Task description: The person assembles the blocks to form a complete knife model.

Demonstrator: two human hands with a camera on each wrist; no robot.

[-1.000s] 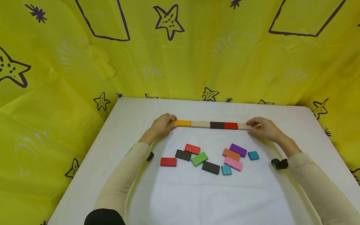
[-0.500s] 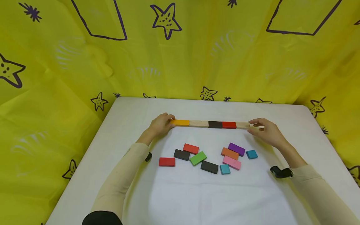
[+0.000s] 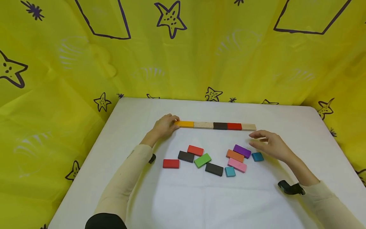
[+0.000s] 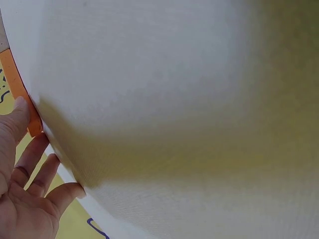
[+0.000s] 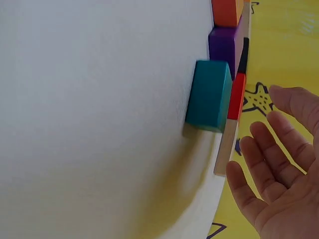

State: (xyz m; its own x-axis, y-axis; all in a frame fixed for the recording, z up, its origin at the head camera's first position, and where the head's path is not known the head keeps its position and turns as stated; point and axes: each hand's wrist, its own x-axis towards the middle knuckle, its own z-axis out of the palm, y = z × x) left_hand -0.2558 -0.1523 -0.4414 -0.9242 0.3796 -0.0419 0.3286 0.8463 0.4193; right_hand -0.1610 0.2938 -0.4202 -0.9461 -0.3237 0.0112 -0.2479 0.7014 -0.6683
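Note:
A straight row of wooden blocks lies end to end across the table. From the left come a yellow-orange block, a plain wood block, a dark block, a red block and another plain block. My left hand holds the row's left end, thumb and index finger on the yellow-orange block. My right hand holds nothing; its fingers are parted, near the row's right end and above the teal block. In the right wrist view that teal block stands close to the fingers.
Nearer me lie loose blocks: red, another red, dark, green, another dark, purple, orange, pink and a second teal. Yellow patterned cloth surrounds the white table.
My right hand has let go of the right-end plain block and drawn back toward me, baring that end. The left hand stays at the yellow-orange block.

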